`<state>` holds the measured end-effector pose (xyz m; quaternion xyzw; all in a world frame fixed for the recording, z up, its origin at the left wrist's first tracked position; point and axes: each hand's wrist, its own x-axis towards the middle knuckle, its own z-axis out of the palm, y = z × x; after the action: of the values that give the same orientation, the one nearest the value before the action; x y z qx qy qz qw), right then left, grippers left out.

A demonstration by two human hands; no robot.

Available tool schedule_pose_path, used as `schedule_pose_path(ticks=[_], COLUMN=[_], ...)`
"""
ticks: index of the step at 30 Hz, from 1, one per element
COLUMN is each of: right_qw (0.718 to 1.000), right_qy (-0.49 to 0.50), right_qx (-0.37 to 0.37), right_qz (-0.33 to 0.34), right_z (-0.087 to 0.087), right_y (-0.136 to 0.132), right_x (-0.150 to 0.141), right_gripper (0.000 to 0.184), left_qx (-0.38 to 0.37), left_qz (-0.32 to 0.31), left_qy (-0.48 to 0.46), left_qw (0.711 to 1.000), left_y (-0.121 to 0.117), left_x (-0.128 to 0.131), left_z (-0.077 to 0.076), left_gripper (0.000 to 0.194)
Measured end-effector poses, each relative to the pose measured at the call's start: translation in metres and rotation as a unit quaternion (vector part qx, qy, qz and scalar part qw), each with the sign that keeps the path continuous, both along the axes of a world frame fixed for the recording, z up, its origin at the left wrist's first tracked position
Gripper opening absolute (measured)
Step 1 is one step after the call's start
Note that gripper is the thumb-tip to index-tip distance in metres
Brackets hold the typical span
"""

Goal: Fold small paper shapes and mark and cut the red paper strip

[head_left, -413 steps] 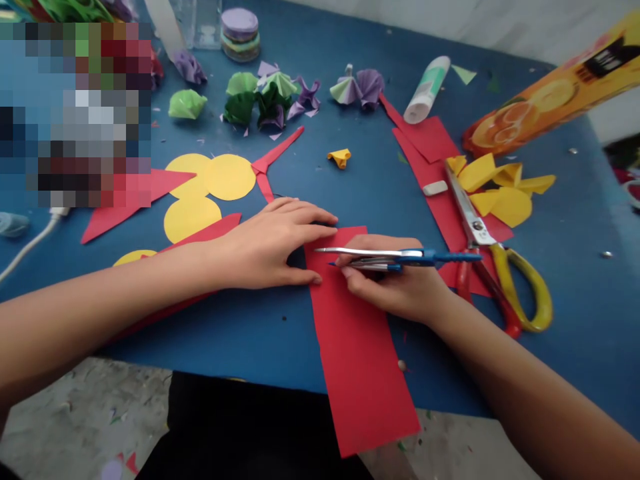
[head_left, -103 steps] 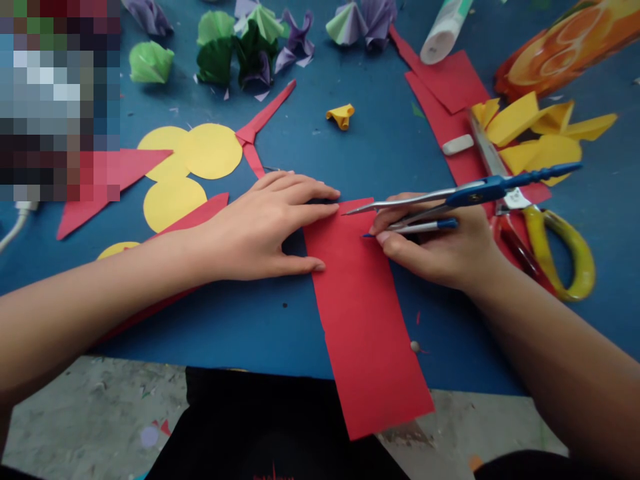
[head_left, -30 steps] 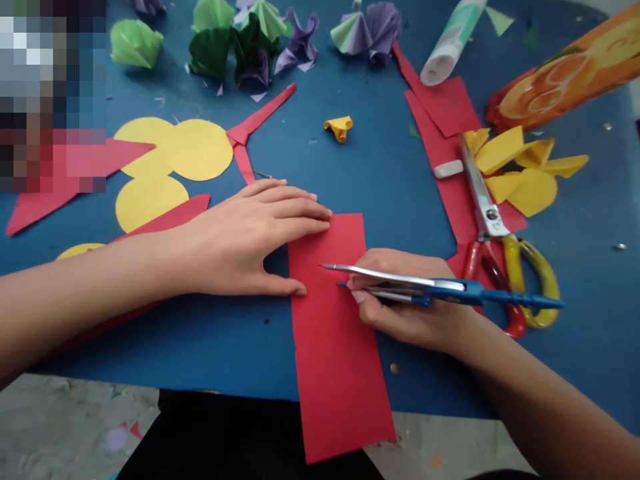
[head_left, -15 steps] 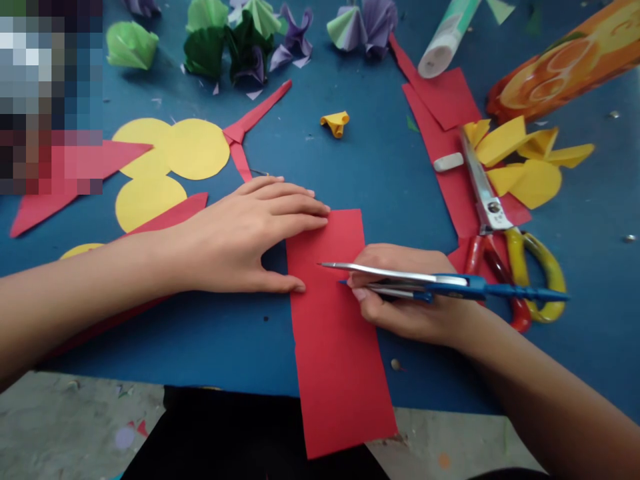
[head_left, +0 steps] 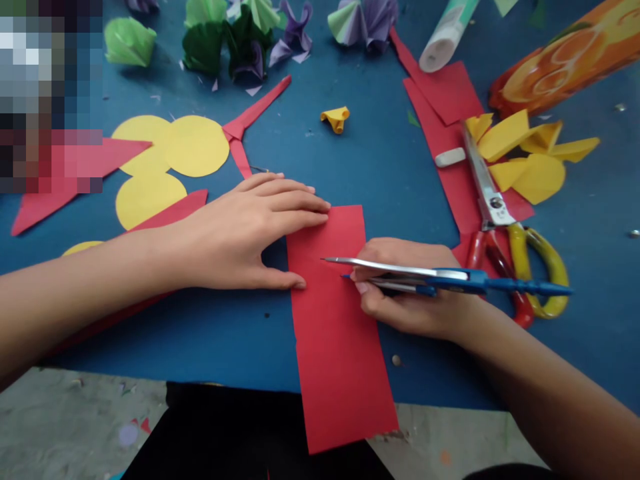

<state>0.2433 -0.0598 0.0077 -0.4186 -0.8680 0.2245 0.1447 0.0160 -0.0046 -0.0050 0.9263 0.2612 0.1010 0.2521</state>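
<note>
Red rectangular paper strip (head_left: 340, 360): overhanging front edge of blue flat tabletop (head_left: 225, 340). Yellow round paper discs (head_left: 197, 147): left of strip. Red-and-yellow-handled metal scissors (head_left: 495, 212): right, partly on red flat paper sheets (head_left: 457, 193).

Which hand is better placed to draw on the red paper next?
Probably the right hand: it holds the blue compass, with both tips over the red paper. The left hand has no tool; its fingertips rest along the paper's left edge.

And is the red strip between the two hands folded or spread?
Spread: the red strip lies flat, no fold showing, the left hand on its edge, its near end past the table.
</note>
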Motion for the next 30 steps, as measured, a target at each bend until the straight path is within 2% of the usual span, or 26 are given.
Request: schedule_pose_path(ticks=[11, 19, 24, 30], right_qw=[0.991, 0.998, 0.999, 0.994], right_qy=[0.084, 0.056, 0.036, 0.074], right_qx=[-0.055, -0.013, -0.006, -0.062], right_qz=[0.093, 0.024, 0.025, 0.059], right_z=[-0.0017, -0.0015, -0.0010, 0.0002], right_y=[0.0005, 0.0002, -0.0004, 0.0005], right_x=[0.0015, 0.0028, 0.0021, 0.0032], right_gripper=[0.014, 0.012, 0.014, 0.013], left_qx=[0.007, 0.007, 0.020, 0.018], left_qz=[-0.004, -0.005, -0.008, -0.007], left_qy=[-0.007, -0.005, -0.004, -0.009], left_qw=[1.000, 1.000, 1.000, 1.000], left_y=[0.0004, 0.0005, 0.0007, 0.0000], left_x=[-0.0002, -0.0002, -0.0005, -0.0006], left_z=[-0.0008, 0.0000, -0.0009, -0.0007], left_gripper=[0.061, 0.061, 0.062, 0.061])
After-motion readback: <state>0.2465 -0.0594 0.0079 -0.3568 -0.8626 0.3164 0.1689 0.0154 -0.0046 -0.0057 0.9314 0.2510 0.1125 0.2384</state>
